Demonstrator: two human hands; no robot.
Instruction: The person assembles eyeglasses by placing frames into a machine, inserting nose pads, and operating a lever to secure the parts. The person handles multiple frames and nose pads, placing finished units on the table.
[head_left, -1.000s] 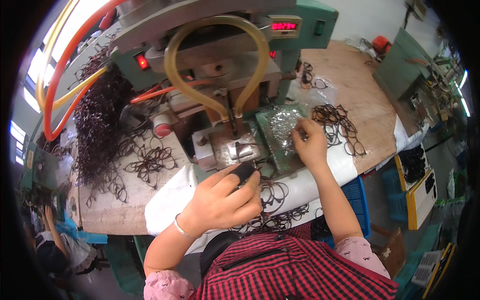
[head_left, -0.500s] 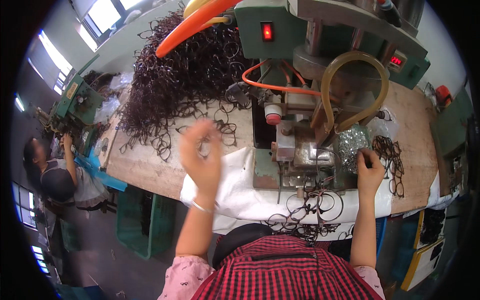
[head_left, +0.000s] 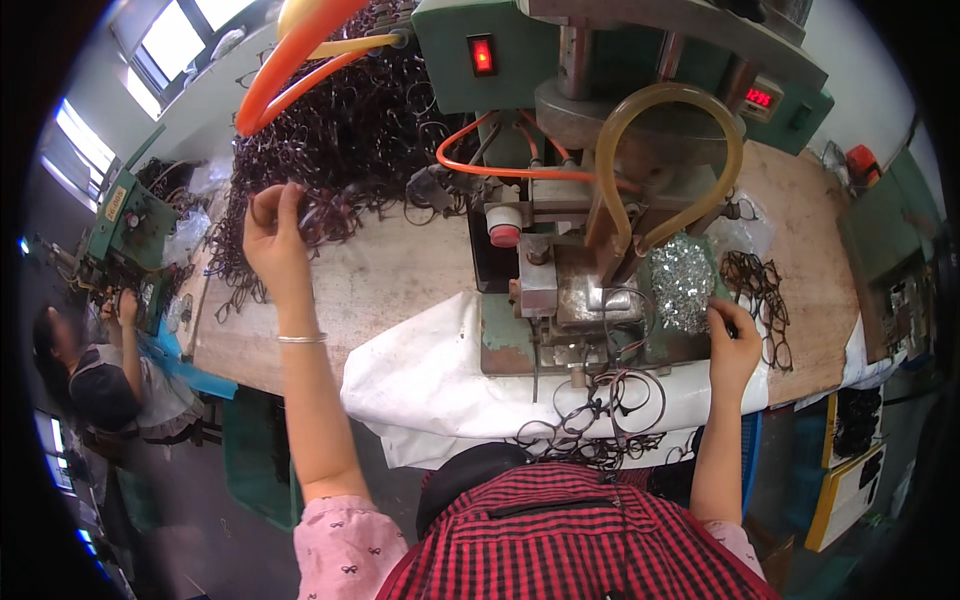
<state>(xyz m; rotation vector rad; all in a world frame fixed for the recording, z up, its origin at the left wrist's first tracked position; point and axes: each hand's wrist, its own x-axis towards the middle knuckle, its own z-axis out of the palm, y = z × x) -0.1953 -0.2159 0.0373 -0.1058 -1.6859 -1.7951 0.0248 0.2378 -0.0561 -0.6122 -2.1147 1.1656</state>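
Observation:
My left hand [head_left: 275,235] is raised at the near side of a big heap of dark eyeglass frames [head_left: 350,140], fingers curled to the thumb. Blurred brown eyeglass frames [head_left: 330,215] trail from its fingertips; how many it grips is unclear. My right hand [head_left: 735,345] is closed in a pinch at the edge of a tray of small shiny metal pieces [head_left: 684,285]. Whatever lies in that pinch is too small to tell. Between my hands stands a green press [head_left: 465,85], its metal fixture block [head_left: 590,290] in front of me.
More eyeglass frames [head_left: 765,300] lie right of the tray, and others [head_left: 600,420] hang at the table's front edge. White cloth [head_left: 420,370] covers that edge. An orange hose [head_left: 290,75] arches overhead. Another person [head_left: 105,385] works at a machine on the left.
My left hand has moved left and farther out, to the heap. The loose frames on the table's middle are gone from there. My right hand stays by the metal pieces. The view has shifted right.

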